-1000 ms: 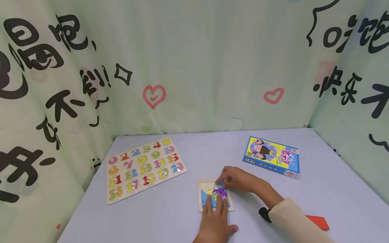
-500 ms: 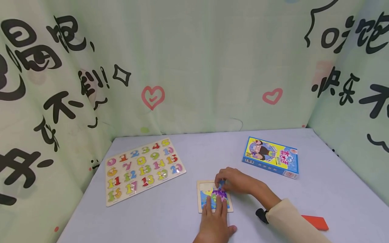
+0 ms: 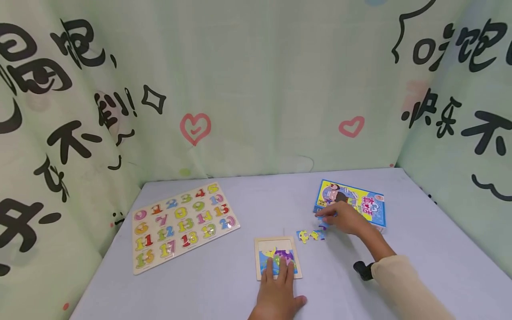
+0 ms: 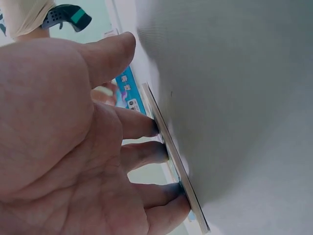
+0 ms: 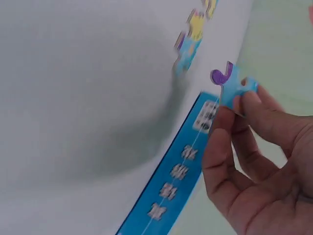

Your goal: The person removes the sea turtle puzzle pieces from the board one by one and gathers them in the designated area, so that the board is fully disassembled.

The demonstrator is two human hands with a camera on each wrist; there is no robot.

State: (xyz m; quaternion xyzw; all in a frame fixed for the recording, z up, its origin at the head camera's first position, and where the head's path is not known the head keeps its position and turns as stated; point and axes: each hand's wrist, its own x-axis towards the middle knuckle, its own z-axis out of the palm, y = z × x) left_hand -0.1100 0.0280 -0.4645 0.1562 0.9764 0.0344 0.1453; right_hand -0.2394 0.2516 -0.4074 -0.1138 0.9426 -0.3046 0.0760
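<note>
My left hand lies over the near part of a small wooden jigsaw board, its straight fingers resting on the board and the thumb out on the table. Purple, yellow and blue pieces fill part of the board; the upper strip inside the frame is bare wood. Just in front of the blue box, my right hand pinches a blue and purple jigsaw piece between thumb and fingertips, held above the table. Loose yellow and blue pieces lie right of the board.
A blue and yellow box lies at the back right, partly behind my right hand. On the left is a wooden number board. A printed curtain surrounds the table's back and sides.
My right hand has moved from the board's upper right corner to beside the box. Loose pieces next to the board have come into sight. The left hand stays on the board.
</note>
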